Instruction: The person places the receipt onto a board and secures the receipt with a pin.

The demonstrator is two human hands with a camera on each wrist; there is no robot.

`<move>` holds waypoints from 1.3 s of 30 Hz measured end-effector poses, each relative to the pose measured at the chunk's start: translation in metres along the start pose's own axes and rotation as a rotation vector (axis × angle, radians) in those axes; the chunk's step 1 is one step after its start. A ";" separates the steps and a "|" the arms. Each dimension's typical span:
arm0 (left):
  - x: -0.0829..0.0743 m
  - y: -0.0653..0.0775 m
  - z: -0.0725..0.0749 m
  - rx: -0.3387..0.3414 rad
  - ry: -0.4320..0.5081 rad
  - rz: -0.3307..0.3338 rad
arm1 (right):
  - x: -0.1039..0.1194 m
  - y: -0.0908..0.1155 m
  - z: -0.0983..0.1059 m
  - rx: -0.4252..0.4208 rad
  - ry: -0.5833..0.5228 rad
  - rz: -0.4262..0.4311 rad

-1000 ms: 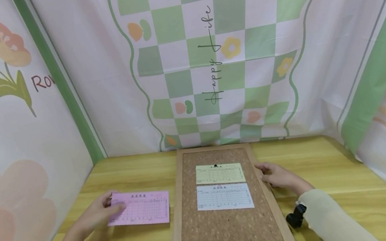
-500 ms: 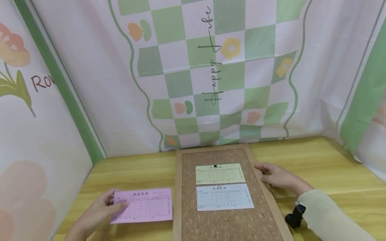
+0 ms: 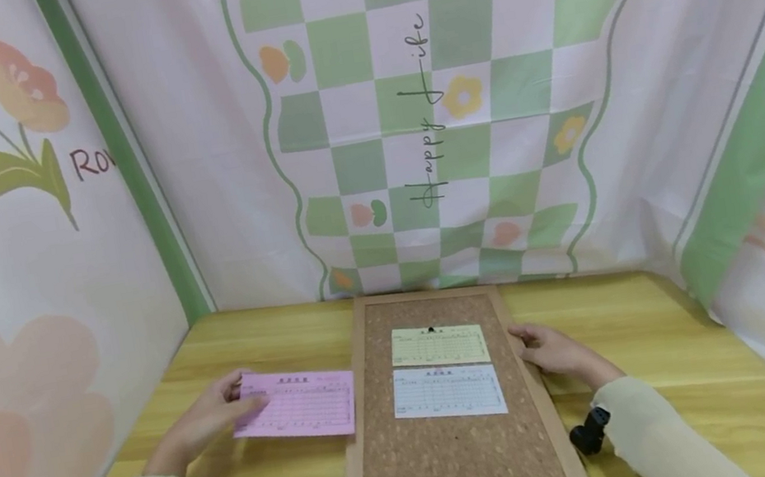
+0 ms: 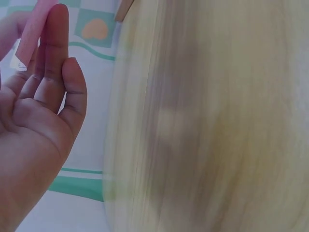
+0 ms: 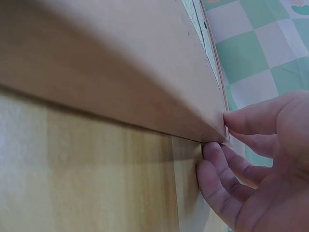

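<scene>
My left hand pinches a pink printed form by its left end, thumb on top and fingers beneath. The form's right end overlaps the left frame of a cork board in the head view. In the left wrist view the pink form sits between thumb and fingers, above the table. My right hand grips the board's right frame; the right wrist view shows the thumb on its upper edge and fingers curled at its lower edge. A yellow form lies on the board above a light blue form.
A small black pin or clip sits at the yellow form's top edge. The wooden table extends on both sides of the board. Printed curtains close off the back and sides.
My left hand has moved right with the pink form, bringing its right end from beside the board to over its left frame. My right hand stays at the board's edge.
</scene>
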State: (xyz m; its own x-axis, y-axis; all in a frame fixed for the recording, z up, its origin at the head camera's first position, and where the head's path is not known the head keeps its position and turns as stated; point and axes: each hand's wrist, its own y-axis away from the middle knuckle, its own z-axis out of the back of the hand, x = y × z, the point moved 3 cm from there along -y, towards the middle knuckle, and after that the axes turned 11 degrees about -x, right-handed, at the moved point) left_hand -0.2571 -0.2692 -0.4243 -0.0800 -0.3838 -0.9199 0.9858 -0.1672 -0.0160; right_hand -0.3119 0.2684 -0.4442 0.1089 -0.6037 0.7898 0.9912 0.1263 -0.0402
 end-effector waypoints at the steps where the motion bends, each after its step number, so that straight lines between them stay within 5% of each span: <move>1: 0.000 0.000 -0.001 0.001 0.002 0.001 | 0.000 0.000 0.000 0.002 0.000 0.005; 16: -0.003 -0.009 -0.016 0.009 0.036 -0.022 | 0.001 0.000 0.000 -0.015 0.027 -0.031; 39: -0.008 -0.017 -0.040 0.005 0.038 -0.025 | 0.013 0.008 0.010 -0.068 0.105 0.026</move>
State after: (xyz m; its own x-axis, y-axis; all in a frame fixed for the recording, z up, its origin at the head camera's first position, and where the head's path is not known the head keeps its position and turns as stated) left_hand -0.2668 -0.2267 -0.4329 -0.0988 -0.3449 -0.9334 0.9828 -0.1808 -0.0372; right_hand -0.3037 0.2700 -0.4280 0.1379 -0.6805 0.7196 0.9904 0.0910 -0.1038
